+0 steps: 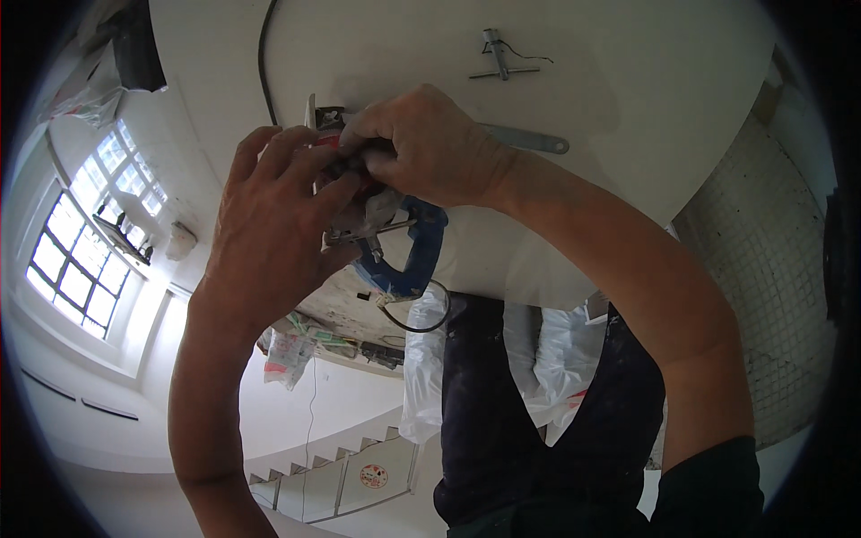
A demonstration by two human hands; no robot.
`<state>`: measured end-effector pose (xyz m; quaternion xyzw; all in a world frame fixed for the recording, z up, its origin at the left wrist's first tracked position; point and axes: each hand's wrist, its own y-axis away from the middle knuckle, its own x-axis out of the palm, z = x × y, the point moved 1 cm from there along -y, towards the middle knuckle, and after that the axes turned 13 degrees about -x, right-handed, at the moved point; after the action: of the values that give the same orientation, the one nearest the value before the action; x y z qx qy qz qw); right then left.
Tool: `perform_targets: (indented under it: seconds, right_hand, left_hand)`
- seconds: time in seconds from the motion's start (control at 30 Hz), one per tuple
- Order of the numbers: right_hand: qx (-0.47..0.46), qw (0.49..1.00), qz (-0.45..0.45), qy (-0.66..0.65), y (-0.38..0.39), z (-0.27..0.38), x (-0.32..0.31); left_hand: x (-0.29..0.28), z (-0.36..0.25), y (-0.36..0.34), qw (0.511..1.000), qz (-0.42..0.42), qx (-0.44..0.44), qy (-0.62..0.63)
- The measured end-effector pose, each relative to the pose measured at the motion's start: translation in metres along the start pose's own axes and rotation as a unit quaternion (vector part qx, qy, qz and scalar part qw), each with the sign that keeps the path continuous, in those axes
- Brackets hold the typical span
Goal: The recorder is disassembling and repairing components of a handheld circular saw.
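A power tool with a blue loop handle (420,260) and grey metal parts rests at the near left part of the white tabletop, largely covered by my hands. My left hand (269,215) grips its metal body from the left, fingers bent over the top. My right hand (430,143) is closed in a pinch at the tool's front, beside a red part (328,141); what lies between the fingertips is hidden. From behind my right wrist a flat grey wrench (529,139) sticks out. Farther off lies a T-handled metal key (500,61) with a thin dark cord.
A black cable (264,63) runs over the white tabletop (664,99) at the far left. White plastic bags (560,354) sit below the near edge, around my legs. A grid-patterned floor (753,260) shows at right, a window (76,260) at left.
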<state>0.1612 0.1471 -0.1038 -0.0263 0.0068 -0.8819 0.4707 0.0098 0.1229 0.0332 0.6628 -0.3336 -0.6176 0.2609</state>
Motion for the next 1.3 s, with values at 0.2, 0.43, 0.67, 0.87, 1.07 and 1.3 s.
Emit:
perform_targets:
  seconds: [0.2,0.43,0.67,0.87,1.07,1.3]
  right_hand:
    - [0.005,0.999,0.040,0.021,-0.001,0.005,-0.004]
    - [0.054,0.998,-0.035,-0.005,-0.005,0.004,-0.004]
    - [0.141,0.974,-0.094,-0.150,0.003,0.002,0.010]
    - [0.116,0.976,-0.105,-0.154,0.009,-0.003,0.018]
    - [0.014,1.000,-0.012,0.010,0.001,0.000,0.001]
    - [0.117,0.991,0.052,0.032,-0.016,0.009,-0.010]
  left_hand:
    - [0.003,0.001,0.001,1.000,-0.001,-0.002,0.000]
    - [0.002,0.001,0.002,1.000,0.004,-0.006,0.003]
    - [0.003,0.001,0.002,1.000,-0.004,-0.005,-0.007]
    - [0.004,0.002,0.003,1.000,-0.013,-0.001,0.000]
    - [0.002,0.002,0.003,1.000,-0.006,0.000,-0.001]
    - [0.005,0.002,0.003,1.000,-0.006,0.000,-0.007]
